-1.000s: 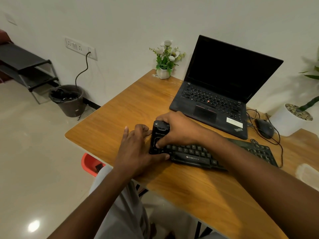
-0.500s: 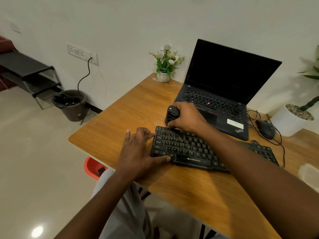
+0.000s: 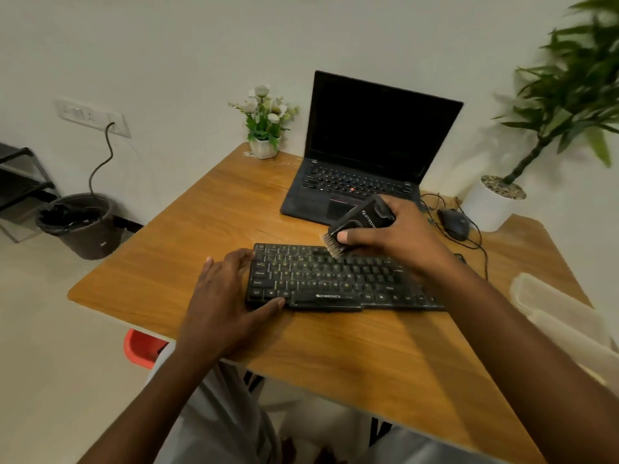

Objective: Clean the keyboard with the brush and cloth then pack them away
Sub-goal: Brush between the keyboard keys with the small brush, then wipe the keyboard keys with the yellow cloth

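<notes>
A black keyboard [image 3: 338,279] lies on the wooden desk [image 3: 207,229] in front of me. My right hand [image 3: 392,232] grips a black brush [image 3: 358,222] with pale bristles, tilted so the bristles point down at the keyboard's top rows, about at its upper middle. My left hand [image 3: 227,296] rests flat on the desk at the keyboard's left end, thumb on the front left keys and fingers along its left edge. No cloth can be made out.
An open black laptop [image 3: 361,155] stands behind the keyboard, with a small flower pot [image 3: 264,128] to its left. A mouse [image 3: 454,222] with its cable and a large potted plant [image 3: 495,202] are at the right. A pale container [image 3: 562,316] sits at the desk's right edge. A bin [image 3: 80,222] stands on the floor.
My right hand has carried the brush from the keyboard's left end, past its back left corner, to the right above the top rows. The left hand has stayed at the keyboard's left end.
</notes>
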